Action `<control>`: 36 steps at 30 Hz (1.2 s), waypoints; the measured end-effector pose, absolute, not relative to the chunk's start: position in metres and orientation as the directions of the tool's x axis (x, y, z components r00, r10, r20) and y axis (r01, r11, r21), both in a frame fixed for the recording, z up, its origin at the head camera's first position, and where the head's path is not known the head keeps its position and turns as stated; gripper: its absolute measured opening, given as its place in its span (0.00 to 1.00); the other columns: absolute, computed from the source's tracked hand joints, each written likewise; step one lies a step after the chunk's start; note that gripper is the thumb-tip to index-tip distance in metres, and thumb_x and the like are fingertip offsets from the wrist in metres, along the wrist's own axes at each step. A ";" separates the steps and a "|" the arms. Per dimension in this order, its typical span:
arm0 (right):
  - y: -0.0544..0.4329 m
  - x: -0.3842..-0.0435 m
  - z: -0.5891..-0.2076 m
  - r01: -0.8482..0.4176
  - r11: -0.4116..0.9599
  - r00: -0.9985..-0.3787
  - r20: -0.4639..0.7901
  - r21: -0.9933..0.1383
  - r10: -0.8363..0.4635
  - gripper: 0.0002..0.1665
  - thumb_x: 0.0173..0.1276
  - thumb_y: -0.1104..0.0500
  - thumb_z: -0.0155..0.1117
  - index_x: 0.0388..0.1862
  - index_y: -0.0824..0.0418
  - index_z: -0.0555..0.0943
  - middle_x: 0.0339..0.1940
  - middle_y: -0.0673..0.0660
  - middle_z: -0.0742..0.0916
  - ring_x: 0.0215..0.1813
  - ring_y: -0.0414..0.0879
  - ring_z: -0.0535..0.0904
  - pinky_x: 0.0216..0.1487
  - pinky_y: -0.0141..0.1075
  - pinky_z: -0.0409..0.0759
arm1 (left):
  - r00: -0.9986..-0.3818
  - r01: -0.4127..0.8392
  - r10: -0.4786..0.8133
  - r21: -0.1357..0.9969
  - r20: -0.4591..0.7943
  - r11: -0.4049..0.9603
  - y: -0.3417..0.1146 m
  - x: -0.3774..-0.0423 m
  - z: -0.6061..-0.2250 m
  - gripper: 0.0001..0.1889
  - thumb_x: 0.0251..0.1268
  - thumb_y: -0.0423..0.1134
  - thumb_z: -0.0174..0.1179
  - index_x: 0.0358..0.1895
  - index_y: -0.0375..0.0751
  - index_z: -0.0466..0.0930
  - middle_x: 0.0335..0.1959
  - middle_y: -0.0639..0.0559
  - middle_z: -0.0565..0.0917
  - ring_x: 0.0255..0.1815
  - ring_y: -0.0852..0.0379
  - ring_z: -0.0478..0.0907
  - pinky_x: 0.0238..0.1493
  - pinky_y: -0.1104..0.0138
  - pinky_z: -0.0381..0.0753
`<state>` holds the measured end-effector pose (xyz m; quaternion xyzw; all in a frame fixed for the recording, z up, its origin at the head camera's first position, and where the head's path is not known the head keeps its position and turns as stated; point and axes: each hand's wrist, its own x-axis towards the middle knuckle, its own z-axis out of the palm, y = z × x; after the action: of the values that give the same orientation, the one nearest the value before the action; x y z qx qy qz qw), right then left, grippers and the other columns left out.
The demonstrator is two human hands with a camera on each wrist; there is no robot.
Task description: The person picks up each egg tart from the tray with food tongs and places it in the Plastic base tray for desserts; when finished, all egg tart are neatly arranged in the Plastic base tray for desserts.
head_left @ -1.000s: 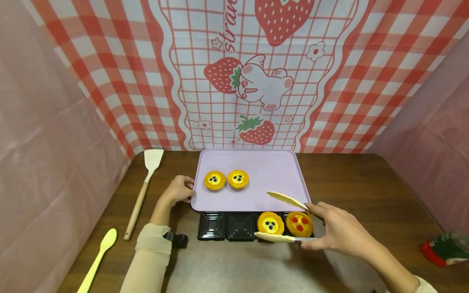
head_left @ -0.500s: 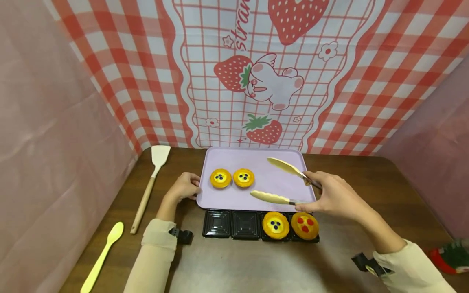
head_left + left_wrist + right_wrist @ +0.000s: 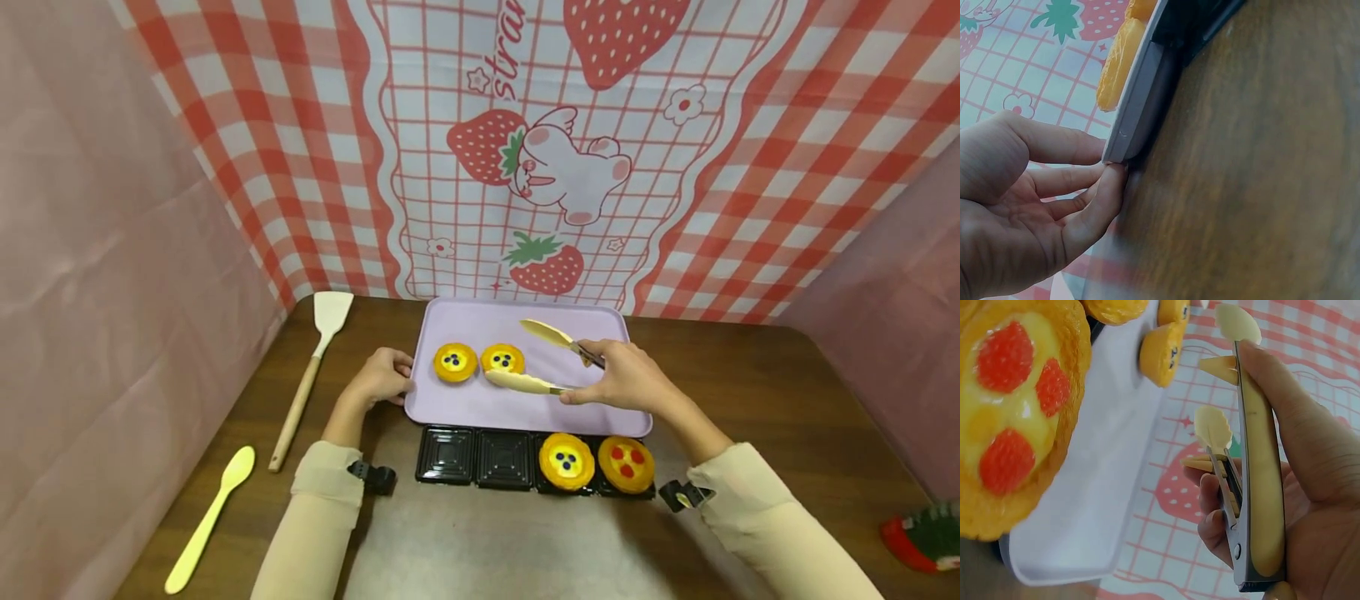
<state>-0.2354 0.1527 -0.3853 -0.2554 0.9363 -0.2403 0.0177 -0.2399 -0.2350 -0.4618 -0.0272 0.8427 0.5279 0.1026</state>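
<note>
My left hand (image 3: 380,377) pinches the left rim of a lilac tray (image 3: 570,411); in the left wrist view, its fingertips meet the tray's edge (image 3: 1127,134). My right hand (image 3: 630,375) grips a pair of cream-tipped tongs (image 3: 1260,469), their arms spread apart above the tray. On the tray sit two blueberry-topped egg tarts, a left tart (image 3: 455,362) and a right tart (image 3: 503,354). The lower tong tip overlaps the right tart's front edge in the head view; whether they touch I cannot tell. Nothing is held between the tips.
A row of black square holders (image 3: 446,454) lies in front of the tray. Its right end bears a blueberry tart (image 3: 566,461) and a strawberry tart (image 3: 626,464). At left lie a white spatula (image 3: 303,392) and a yellow spoon (image 3: 213,517). A red-and-green jar (image 3: 926,537) stands far right.
My right hand has carried the spread tongs from over the tarts in the black holders, forward and left, to the right tart on the tray. The left hand stays at the tray's rim.
</note>
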 end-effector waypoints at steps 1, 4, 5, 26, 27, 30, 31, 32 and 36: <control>0.150 -0.237 -0.387 -0.468 0.758 -0.869 0.081 -0.454 -0.488 0.57 0.43 0.32 0.80 0.65 0.67 0.77 0.52 0.62 0.86 0.51 0.54 0.81 0.47 0.51 0.83 | -0.977 -0.157 0.064 0.884 -0.205 0.440 -0.235 -0.240 -0.462 0.23 0.48 0.20 0.61 0.52 0.19 0.74 0.34 0.40 0.74 0.27 0.52 0.76 0.23 0.61 0.87; 0.144 -0.243 -0.390 -0.443 0.784 -0.881 0.049 -0.435 -0.471 0.61 0.41 0.28 0.78 0.65 0.66 0.76 0.52 0.62 0.86 0.44 0.51 0.80 0.37 0.44 0.80 | -0.975 -0.165 0.065 0.882 -0.214 0.442 -0.235 -0.241 -0.462 0.23 0.49 0.20 0.61 0.53 0.19 0.73 0.35 0.40 0.74 0.27 0.52 0.76 0.24 0.61 0.87; 0.141 -0.245 -0.391 -0.436 0.792 -0.884 0.039 -0.427 -0.465 0.61 0.41 0.27 0.78 0.66 0.66 0.76 0.52 0.62 0.86 0.42 0.51 0.78 0.35 0.42 0.78 | -0.974 -0.167 0.064 0.882 -0.216 0.442 -0.235 -0.241 -0.462 0.23 0.50 0.20 0.61 0.53 0.19 0.73 0.35 0.39 0.74 0.28 0.52 0.76 0.24 0.61 0.87; 0.133 -0.255 -0.406 -0.384 0.801 -0.893 -0.035 -0.458 -0.449 0.46 0.46 0.41 0.82 0.60 0.66 0.81 0.40 0.58 0.87 0.23 0.44 0.61 0.23 0.34 0.59 | -0.975 -0.171 0.057 0.886 -0.216 0.431 -0.236 -0.242 -0.464 0.23 0.50 0.20 0.61 0.54 0.19 0.74 0.36 0.38 0.75 0.28 0.51 0.77 0.25 0.59 0.88; 0.133 -0.255 -0.407 -0.384 0.802 -0.893 -0.035 -0.458 -0.448 0.46 0.46 0.40 0.82 0.60 0.65 0.81 0.39 0.57 0.87 0.23 0.44 0.61 0.23 0.34 0.58 | -0.974 -0.173 0.056 0.887 -0.217 0.429 -0.236 -0.242 -0.464 0.23 0.50 0.20 0.61 0.54 0.19 0.74 0.36 0.38 0.75 0.28 0.51 0.77 0.25 0.59 0.88; 0.133 -0.255 -0.407 -0.381 0.802 -0.895 -0.033 -0.460 -0.445 0.45 0.47 0.41 0.82 0.59 0.64 0.82 0.39 0.56 0.87 0.24 0.44 0.63 0.23 0.34 0.58 | -0.974 -0.172 0.060 0.887 -0.218 0.428 -0.236 -0.242 -0.464 0.23 0.50 0.20 0.61 0.54 0.19 0.74 0.36 0.38 0.75 0.27 0.51 0.77 0.25 0.59 0.88; 0.133 -0.255 -0.407 -0.382 0.800 -0.895 -0.030 -0.463 -0.445 0.44 0.47 0.41 0.82 0.59 0.64 0.82 0.41 0.56 0.87 0.25 0.45 0.64 0.24 0.35 0.59 | -0.974 -0.173 0.059 0.888 -0.218 0.426 -0.236 -0.242 -0.464 0.23 0.50 0.20 0.61 0.54 0.19 0.74 0.36 0.38 0.75 0.27 0.51 0.77 0.25 0.59 0.88; 0.133 -0.255 -0.408 -0.383 0.800 -0.895 -0.027 -0.461 -0.444 0.44 0.47 0.41 0.82 0.59 0.63 0.82 0.42 0.56 0.87 0.25 0.45 0.65 0.24 0.35 0.60 | -0.974 -0.173 0.060 0.889 -0.219 0.424 -0.235 -0.242 -0.464 0.23 0.50 0.20 0.61 0.54 0.19 0.73 0.35 0.39 0.75 0.27 0.51 0.77 0.25 0.59 0.88; 0.133 -0.255 -0.408 -0.384 0.797 -0.894 -0.027 -0.466 -0.447 0.43 0.48 0.42 0.82 0.59 0.64 0.82 0.45 0.57 0.88 0.27 0.45 0.67 0.25 0.35 0.62 | -0.973 -0.174 0.063 0.890 -0.221 0.422 -0.235 -0.242 -0.464 0.24 0.50 0.20 0.60 0.54 0.19 0.73 0.35 0.39 0.74 0.27 0.51 0.77 0.25 0.59 0.88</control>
<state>-0.2548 0.1327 -0.4081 -0.2198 0.9455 -0.2303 0.0681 -0.2417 -0.2353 -0.4639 -0.0334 0.8360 0.5365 0.1105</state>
